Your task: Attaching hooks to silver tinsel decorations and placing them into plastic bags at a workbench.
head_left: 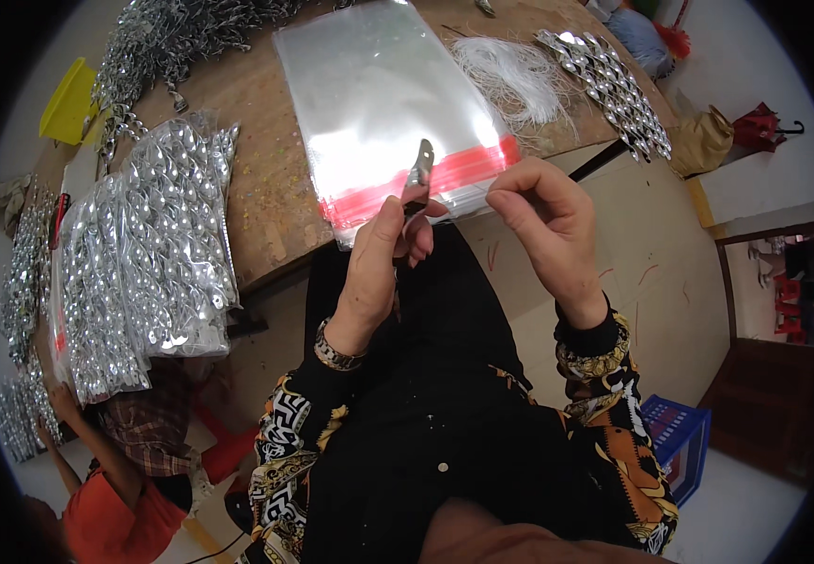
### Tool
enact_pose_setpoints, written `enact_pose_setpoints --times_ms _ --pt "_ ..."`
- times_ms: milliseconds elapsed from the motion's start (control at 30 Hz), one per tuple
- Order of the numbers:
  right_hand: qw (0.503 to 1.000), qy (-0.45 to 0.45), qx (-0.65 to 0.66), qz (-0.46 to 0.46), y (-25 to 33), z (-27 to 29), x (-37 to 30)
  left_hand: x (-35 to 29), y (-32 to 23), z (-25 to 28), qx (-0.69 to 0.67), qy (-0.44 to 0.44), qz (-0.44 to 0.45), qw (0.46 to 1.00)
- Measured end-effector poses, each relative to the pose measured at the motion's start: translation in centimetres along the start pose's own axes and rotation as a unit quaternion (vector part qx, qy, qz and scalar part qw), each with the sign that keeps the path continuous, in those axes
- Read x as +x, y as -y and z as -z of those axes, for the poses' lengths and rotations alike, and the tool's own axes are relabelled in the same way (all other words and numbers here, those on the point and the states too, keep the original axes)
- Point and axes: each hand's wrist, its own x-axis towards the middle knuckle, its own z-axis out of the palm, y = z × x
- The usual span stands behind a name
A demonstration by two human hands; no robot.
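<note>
My left hand (371, 273) is closed, its thumb and fingers pinching a shiny silver twisted ornament (419, 169) that points up and away from me. To its right, my right hand (562, 235) has thumb and forefinger pressed together; whatever is between them is too fine to make out. Both hands are above my lap at the table's near edge. Just beyond them lies a stack of clear plastic bags (379, 85) with red strips along the near end. A loose bundle of white threads (515, 80) is right of the bags.
Clear bags packed with silver twisted ornaments (163, 244) cover the table's left side. More silver ornaments lie in a heap (172, 47) at the far left and a row (614, 94) at the right. A co-worker in an orange top (125, 512) works at lower left. A blue crate (675, 446) stands on the floor.
</note>
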Motion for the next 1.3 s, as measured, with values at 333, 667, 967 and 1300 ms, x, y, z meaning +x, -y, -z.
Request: enact_pose_setpoints --times_ms 333,667,967,1300 --pt "0.997 -0.015 0.062 -0.037 0.3 -0.8 -1.0 -0.5 0.9 -0.2 0.082 -0.001 -0.037 0.996" --pt "0.998 -0.002 0.02 -0.062 0.3 -0.2 -0.6 -0.3 1.5 -0.4 0.088 -0.021 -0.063 0.994" --pt "0.994 0.01 0.039 -0.103 0.0 -0.1 -0.3 -0.5 1.3 -0.6 0.102 -0.02 -0.077 0.992" --pt "0.988 0.019 0.055 -0.141 0.0 0.1 -0.1 -0.6 1.3 -0.7 0.114 -0.023 -0.08 0.99"
